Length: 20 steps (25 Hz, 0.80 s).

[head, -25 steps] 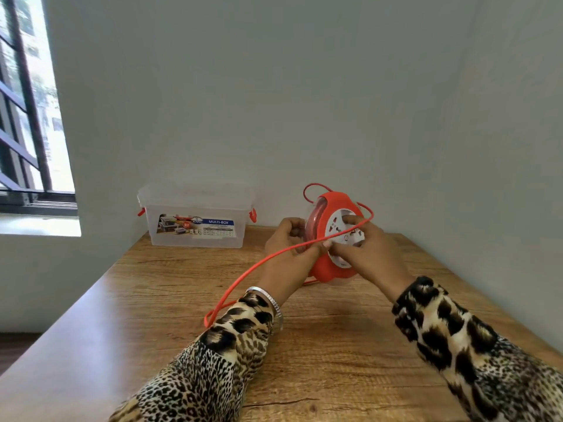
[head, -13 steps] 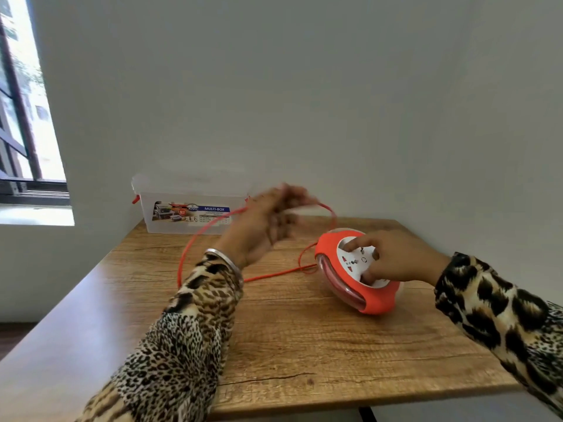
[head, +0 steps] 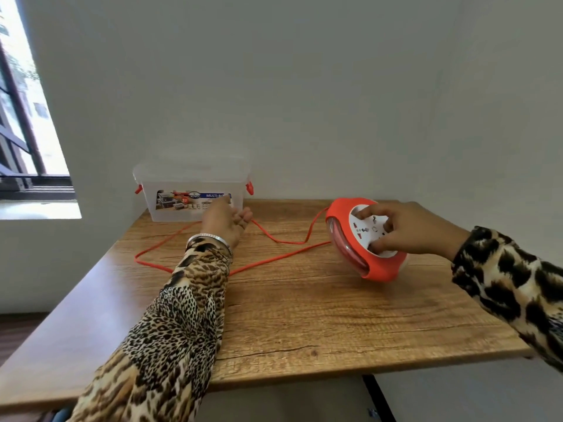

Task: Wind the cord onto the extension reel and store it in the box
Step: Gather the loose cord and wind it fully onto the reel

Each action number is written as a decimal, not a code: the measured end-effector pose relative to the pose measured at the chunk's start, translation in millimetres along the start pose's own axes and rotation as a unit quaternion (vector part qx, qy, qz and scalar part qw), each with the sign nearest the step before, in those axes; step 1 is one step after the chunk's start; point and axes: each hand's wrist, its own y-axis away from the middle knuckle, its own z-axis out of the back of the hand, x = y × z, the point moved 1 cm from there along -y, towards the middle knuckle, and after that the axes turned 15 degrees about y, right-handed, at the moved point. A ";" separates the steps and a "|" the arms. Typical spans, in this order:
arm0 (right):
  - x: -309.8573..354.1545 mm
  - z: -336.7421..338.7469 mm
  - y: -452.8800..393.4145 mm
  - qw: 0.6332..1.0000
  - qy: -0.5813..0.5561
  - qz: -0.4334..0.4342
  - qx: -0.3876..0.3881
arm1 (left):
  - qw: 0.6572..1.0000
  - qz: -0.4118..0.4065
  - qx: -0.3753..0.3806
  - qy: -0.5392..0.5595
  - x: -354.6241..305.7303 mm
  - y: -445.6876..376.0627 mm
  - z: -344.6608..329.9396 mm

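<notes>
An orange extension reel (head: 347,222) with a white socket face lies tilted on the wooden table (head: 304,315) at the right. My right hand (head: 405,229) rests on its white face, fingers gripping it. The orange cord (head: 283,241) runs from the reel across the table in loose loops. My left hand (head: 227,220) is stretched toward the far left, fingers curled on the cord. The clear plastic box (head: 170,190) with its lid on and orange clips stands at the table's far left, against the wall.
A window (head: 21,132) is on the left wall. The table's left edge and near edge are close to my arms. A grey wall bounds the table at the back and right.
The reel went from held upright in both hands to lying on the table under my right hand. My left hand swung out left with the cord, which now lies in loops on the table.
</notes>
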 end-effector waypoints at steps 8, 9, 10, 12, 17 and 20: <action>29.8 -0.6 -22.8 0.997 0.010 -0.021 -0.078 | 0.857 0.111 0.289 -0.412 37.7 34.1 -17.2; 36.2 -1.0 -23.7 0.995 0.020 -0.013 -0.098 | 0.862 0.071 0.299 -0.404 44.4 34.4 -17.3; 42.3 -1.5 -24.1 0.992 0.034 -0.005 -0.118 | 0.869 0.026 0.308 -0.388 50.1 34.6 -17.2; 51.2 -4.9 -23.6 0.985 0.066 0.008 -0.157 | 0.881 -0.039 0.311 -0.354 56.8 35.7 -16.4; 55.3 -16.3 -23.4 0.958 0.109 0.008 -0.266 | 0.894 -0.103 0.311 -0.305 62.8 38.2 -20.0; 60.7 -27.5 -23.3 0.951 -0.030 -0.073 -0.299 | 0.898 -0.136 0.310 -0.282 66.8 41.5 -22.1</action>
